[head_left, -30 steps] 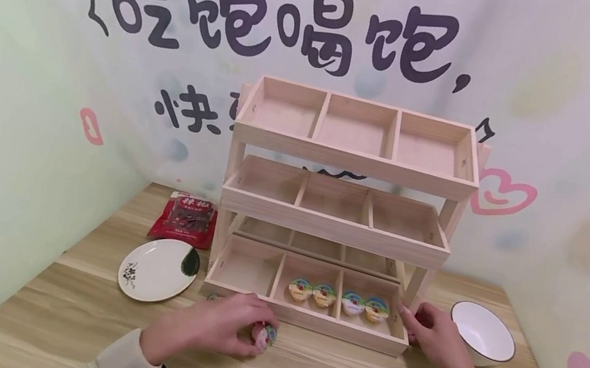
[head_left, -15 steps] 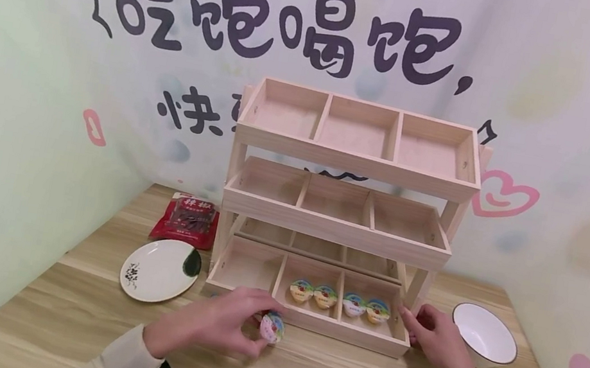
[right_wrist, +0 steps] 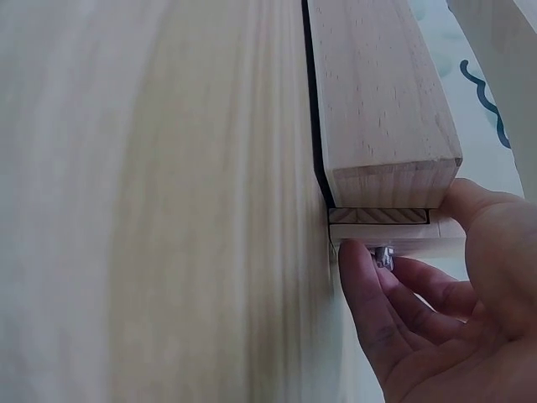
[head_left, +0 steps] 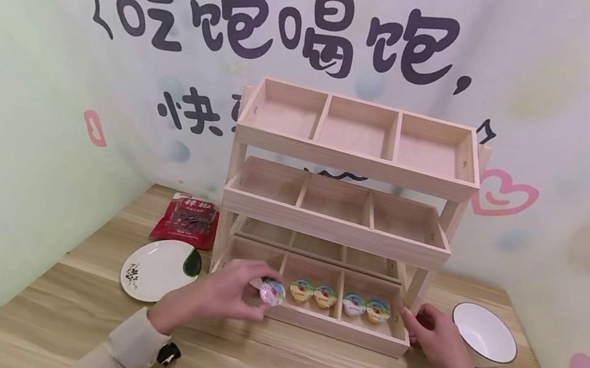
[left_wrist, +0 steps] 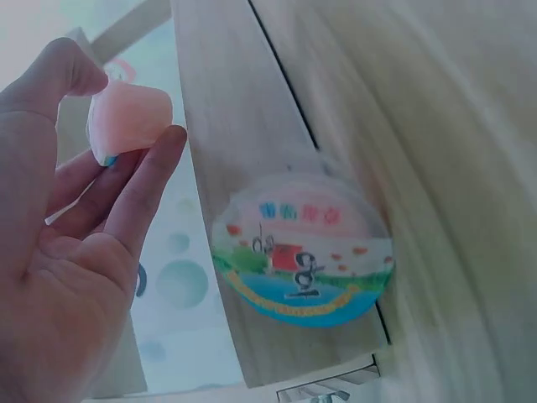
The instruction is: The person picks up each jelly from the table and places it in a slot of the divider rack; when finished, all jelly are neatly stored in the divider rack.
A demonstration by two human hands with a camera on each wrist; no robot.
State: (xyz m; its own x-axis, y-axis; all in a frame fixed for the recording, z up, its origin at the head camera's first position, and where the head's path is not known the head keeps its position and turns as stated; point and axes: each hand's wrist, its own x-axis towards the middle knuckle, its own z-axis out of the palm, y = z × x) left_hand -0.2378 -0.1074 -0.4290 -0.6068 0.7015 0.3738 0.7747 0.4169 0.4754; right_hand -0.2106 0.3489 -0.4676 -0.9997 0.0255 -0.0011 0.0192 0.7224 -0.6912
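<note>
My left hand pinches a pink jelly cup between thumb and fingers, above the front edge of the bottom tier's left compartment. In the left wrist view the held cup's pink side shows, and a second jelly cup with a printed lid sits by the tier's front board; the hand hides it in the head view. My right hand grips the bottom right end of the three-tier wooden rack, thumb and fingers around its end near a metal bolt.
Two jelly cups lie in the bottom middle compartment and two more jelly cups in the right one. A white plate and a red chilli packet stand left of the rack, a white bowl at right.
My left hand has lifted the jelly cup from the table in front of the rack up to the bottom tier's front edge. The right hand stays at the rack's end.
</note>
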